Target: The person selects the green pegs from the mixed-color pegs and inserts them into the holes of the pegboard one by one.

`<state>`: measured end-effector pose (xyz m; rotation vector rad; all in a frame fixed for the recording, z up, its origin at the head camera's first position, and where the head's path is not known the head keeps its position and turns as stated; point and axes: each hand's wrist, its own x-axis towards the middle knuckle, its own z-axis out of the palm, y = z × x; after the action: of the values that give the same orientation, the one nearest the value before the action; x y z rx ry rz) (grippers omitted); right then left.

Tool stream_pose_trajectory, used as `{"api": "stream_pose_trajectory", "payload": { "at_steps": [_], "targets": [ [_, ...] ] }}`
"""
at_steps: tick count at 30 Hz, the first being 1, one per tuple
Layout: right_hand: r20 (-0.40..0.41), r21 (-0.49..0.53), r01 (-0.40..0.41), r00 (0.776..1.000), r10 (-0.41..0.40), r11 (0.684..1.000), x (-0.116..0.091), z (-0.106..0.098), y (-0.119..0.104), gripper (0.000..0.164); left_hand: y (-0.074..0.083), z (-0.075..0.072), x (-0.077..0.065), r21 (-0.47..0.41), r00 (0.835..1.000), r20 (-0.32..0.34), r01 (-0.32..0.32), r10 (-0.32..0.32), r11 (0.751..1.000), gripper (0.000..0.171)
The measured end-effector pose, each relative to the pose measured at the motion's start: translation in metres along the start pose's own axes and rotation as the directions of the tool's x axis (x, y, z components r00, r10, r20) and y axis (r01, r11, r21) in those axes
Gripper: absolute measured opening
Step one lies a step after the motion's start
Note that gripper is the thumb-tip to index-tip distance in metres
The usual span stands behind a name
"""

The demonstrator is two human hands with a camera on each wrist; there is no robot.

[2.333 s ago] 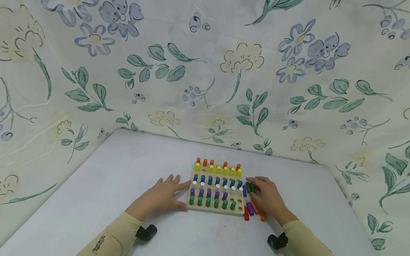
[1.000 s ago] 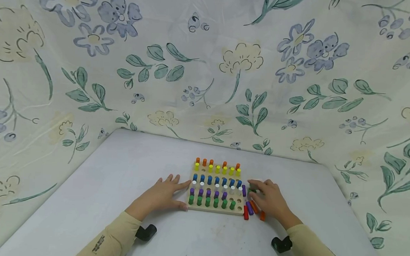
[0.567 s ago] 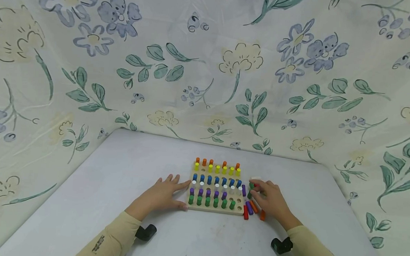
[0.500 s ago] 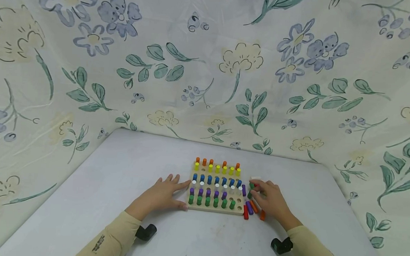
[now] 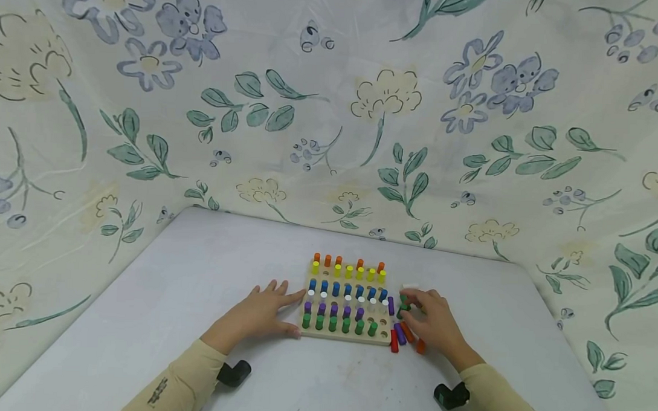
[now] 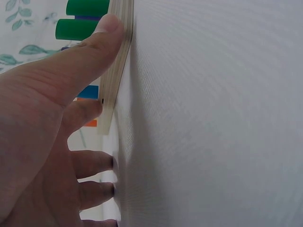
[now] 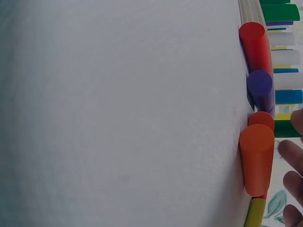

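A wooden pegboard (image 5: 346, 337) lies on the table, with upright pegs in rows of orange, yellow, blue, white, purple and green. My left hand (image 5: 265, 312) rests beside its left edge with fingers spread. In the left wrist view, the thumb (image 6: 111, 23) and index finger touch the board's side. Right of the board, my right hand (image 5: 431, 318) pinches a green peg (image 5: 403, 306) between thumb and fingers. The same colour shows at the thumb in the right wrist view, a green peg (image 7: 285, 128); most of that hand is outside that view.
Loose pegs lie along the board's right side: a red peg (image 5: 394, 341), a purple peg (image 5: 400, 334), an orange peg (image 5: 407, 332), another purple peg (image 5: 391, 305) and a white peg (image 5: 410, 286). A yellow peg (image 7: 255, 213) shows in the right wrist view.
My right hand has shifted slightly, and its fingers have turned the green peg from where two lay side by side. A white peg behind the hand has come into view. The left hand stays put.
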<state>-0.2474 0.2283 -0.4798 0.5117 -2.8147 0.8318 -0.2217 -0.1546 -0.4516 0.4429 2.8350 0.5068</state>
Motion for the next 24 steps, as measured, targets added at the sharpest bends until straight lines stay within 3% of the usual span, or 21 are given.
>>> {"api": "stream_pose_trajectory", "payload": {
  "at_steps": [7, 14, 24],
  "targets": [
    [-0.019, 0.011, 0.015, 1.0, -0.015, 1.0, 0.0002, -0.0011, -0.002, 0.035, -0.0003, 0.0005, 0.0002, 0.001, 1.0, -0.002, 0.001, -0.001, 1.0, 0.088],
    [0.002, 0.033, -0.037, 0.999, 0.037, 0.999, 0.0005, -0.0025, -0.0054, 0.022, -0.0009, 0.0008, 0.0004, 0.002, 1.0, -0.003, 0.0, 0.0, 1.0, 0.089],
    [0.013, 0.044, -0.059, 0.998, 0.059, 0.997, -0.0004, -0.0035, -0.0094, 0.021, -0.0011, 0.0002, 0.0002, -0.002, 1.0, -0.006, -0.004, 0.004, 1.0, 0.088]
  ]
}}
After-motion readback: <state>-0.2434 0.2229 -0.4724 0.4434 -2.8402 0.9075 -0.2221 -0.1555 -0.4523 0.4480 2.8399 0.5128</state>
